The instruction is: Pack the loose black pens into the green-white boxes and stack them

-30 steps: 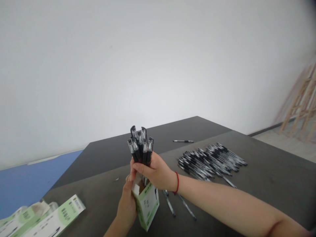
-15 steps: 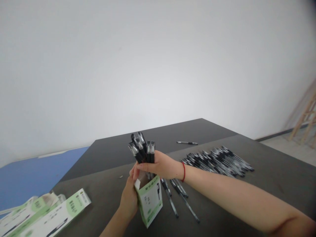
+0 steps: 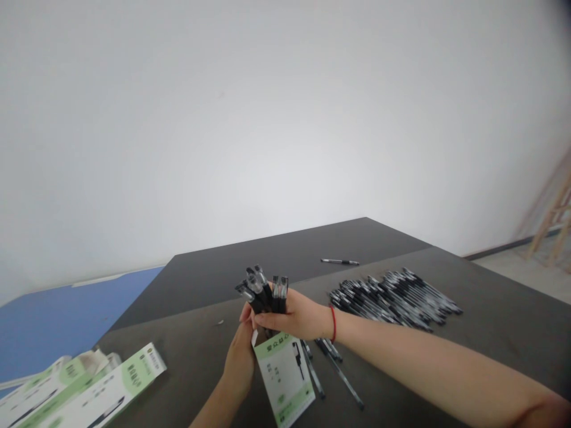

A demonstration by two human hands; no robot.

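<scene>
Far to the left of the open box [image 3: 285, 377], a blue surface [image 3: 84, 303] lay beyond the edge of the dark table [image 3: 191, 345]. Nearer, but well to the box's left, several green-and-white cartons [image 3: 120, 389] lay together, the frontmost one printed with a black pen. A small pale scrap [image 3: 218, 323] sat on the table to the left of the box and a little farther back.

The left hand [image 3: 239, 356] was closed against the left side of the box, steadying it; most of its fingers were hidden behind. The box itself was green and white, tilted with its mouth toward the left, and whether its base touched the table could not be told. Above that mouth stood a bunch of pens [image 3: 266, 291], their clear-and-black ends up and slightly fanned, their lower parts running down into the box. The right hand [image 3: 301, 315] was wrapped around the bunch just over the box's rim, thumb across the front, with a red cord [image 3: 333, 324] at the wrist.

Just right of the box, a few loose pens [image 3: 345, 377] lay on the table, partly covered by the hand and forearm. Behind the box and to its right was one single pen [image 3: 339, 261]; farther right, a broad heap of pens [image 3: 395, 297] lay roughly side by side. Far right of the box, past the table, stood a wooden frame [image 3: 555, 226].
</scene>
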